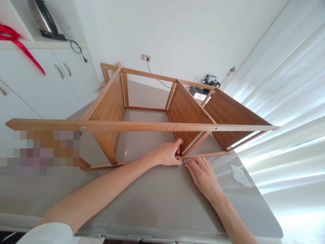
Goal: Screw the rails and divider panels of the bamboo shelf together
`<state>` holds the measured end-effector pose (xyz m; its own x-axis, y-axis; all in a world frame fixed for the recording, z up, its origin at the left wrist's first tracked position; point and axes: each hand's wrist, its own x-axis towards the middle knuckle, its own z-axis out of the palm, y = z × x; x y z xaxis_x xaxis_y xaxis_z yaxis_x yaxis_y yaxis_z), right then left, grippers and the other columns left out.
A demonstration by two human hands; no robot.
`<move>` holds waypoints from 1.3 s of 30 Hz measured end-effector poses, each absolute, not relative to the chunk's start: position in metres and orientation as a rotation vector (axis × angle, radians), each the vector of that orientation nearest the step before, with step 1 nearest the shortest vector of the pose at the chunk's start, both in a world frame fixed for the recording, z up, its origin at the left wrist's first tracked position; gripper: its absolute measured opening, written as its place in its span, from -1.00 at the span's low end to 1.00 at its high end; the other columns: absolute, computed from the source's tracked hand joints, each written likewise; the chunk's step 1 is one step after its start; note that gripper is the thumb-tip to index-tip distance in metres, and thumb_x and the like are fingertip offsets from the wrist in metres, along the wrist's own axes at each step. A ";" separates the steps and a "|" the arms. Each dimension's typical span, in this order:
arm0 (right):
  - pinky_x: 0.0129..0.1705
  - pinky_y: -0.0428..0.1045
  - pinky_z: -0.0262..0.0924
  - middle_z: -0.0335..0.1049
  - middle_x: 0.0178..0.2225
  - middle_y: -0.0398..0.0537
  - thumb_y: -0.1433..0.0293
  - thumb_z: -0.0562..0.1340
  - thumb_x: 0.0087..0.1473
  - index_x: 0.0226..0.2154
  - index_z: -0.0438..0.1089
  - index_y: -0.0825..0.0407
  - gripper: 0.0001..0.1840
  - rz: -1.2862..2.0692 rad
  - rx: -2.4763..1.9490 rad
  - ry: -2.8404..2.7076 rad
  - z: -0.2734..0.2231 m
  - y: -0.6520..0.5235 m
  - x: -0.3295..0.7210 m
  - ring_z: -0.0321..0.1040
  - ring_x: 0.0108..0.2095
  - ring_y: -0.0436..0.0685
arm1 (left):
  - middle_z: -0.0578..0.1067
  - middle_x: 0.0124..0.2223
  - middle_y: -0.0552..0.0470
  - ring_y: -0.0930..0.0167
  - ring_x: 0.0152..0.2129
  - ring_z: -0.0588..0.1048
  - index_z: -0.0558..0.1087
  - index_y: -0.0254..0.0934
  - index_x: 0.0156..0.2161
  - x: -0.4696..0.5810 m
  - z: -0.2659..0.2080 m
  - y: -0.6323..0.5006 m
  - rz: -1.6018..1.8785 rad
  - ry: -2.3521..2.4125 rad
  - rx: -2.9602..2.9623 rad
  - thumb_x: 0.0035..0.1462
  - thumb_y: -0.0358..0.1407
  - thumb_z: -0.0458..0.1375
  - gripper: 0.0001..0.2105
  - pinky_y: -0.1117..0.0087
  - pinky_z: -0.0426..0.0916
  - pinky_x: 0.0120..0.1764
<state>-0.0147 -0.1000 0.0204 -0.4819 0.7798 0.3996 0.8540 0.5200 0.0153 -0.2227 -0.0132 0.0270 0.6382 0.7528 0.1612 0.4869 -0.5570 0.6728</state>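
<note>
A wooden shelf rack [142, 126] lies on its side on a grey table [152, 200]. Near its middle shelf panel [189, 112], my left hand [169, 153] is wrapped round the lower rail where the panel meets it, with the thumb on the near side. My right hand [204, 174] is just to the right, fingertips pinched at the rail's outer face. Between those fingertips shows a small grey metal piece [183, 162], too small to tell its kind. It points at the joint beside my left thumb.
A clear plastic bag [240, 175] lies at the table's right. Behind the rack sits a black appliance [207, 86]. White cabinets [30, 74] stand at left, with a kettle [47, 20] and red ribbon [22, 47]. A white curtain [291, 118] hangs at right. One area at left is pixelated.
</note>
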 end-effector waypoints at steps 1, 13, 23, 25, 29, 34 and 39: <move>-0.17 0.05 0.12 0.33 -0.28 0.00 0.41 0.12 0.31 -0.21 0.43 0.03 -0.84 -0.285 -1.348 -2.414 0.020 -0.100 -0.014 0.22 -0.25 0.15 | 0.51 -0.23 0.13 0.35 -0.39 0.50 0.13 -0.13 -0.10 -0.223 0.027 -0.013 0.590 0.964 2.268 -0.08 -0.21 0.25 -0.54 0.38 0.31 -0.35; -0.13 0.07 0.13 0.41 -0.23 0.01 0.38 0.20 0.27 -0.23 0.52 -0.05 -0.85 -0.324 -1.298 -2.335 0.023 -0.102 -0.010 0.28 -0.18 0.18 | 0.51 -0.23 0.13 0.35 -0.38 0.51 0.14 -0.13 -0.08 -0.223 0.028 -0.014 0.586 0.960 2.264 -0.08 -0.20 0.26 -0.52 0.38 0.32 -0.34; -0.11 0.07 0.20 0.43 -0.30 -0.02 0.38 0.15 0.31 -0.21 0.49 -0.01 -0.82 -0.181 -1.311 -2.394 0.018 -0.097 -0.006 0.33 -0.23 0.13 | 0.51 -0.22 0.14 0.35 -0.36 0.52 0.14 -0.12 -0.08 -0.223 0.029 -0.015 0.584 0.974 2.263 -0.08 -0.21 0.25 -0.53 0.38 0.33 -0.33; -0.09 0.07 0.22 0.43 -0.21 0.00 0.39 0.15 0.31 -0.15 0.47 -0.02 -0.82 -0.130 -1.286 -2.384 0.016 -0.097 -0.005 0.34 -0.16 0.15 | 0.52 -0.22 0.14 0.35 -0.37 0.52 0.14 -0.12 -0.08 -0.223 0.030 -0.016 0.576 0.981 2.257 -0.08 -0.20 0.25 -0.52 0.38 0.33 -0.33; -0.09 0.08 0.26 0.43 -0.17 0.01 0.40 0.12 0.32 -0.15 0.46 -0.04 -0.81 -0.053 -1.254 -2.384 0.017 -0.096 -0.004 0.35 -0.13 0.16 | 0.52 -0.22 0.13 0.34 -0.36 0.52 0.15 -0.12 -0.07 -0.223 0.030 -0.015 0.572 0.988 2.257 -0.08 -0.21 0.25 -0.52 0.38 0.33 -0.32; -0.09 0.07 0.25 0.45 -0.16 -0.01 0.44 0.09 0.33 -0.16 0.44 -0.03 -0.80 -0.062 -1.221 -2.433 0.022 -0.098 -0.003 0.37 -0.12 0.14 | 0.51 -0.22 0.13 0.34 -0.37 0.51 0.15 -0.12 -0.07 -0.223 0.029 -0.015 0.575 0.977 2.263 -0.07 -0.21 0.24 -0.53 0.38 0.32 -0.34; -0.10 0.06 0.23 0.47 -0.23 -0.02 0.44 0.07 0.34 -0.16 0.43 -0.03 -0.78 -0.114 -1.234 -2.454 0.026 -0.101 -0.004 0.38 -0.20 0.12 | 0.51 -0.20 0.12 0.33 -0.37 0.52 0.15 -0.12 -0.08 -0.223 0.030 -0.014 0.549 0.990 2.253 -0.07 -0.20 0.25 -0.54 0.37 0.31 -0.35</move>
<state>-0.0040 -0.1007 0.0260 -0.5363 0.7551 0.3771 0.7868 0.6089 -0.1003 -0.2225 -0.0143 0.0298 0.6343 0.7630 0.1248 0.5100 -0.5342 0.6742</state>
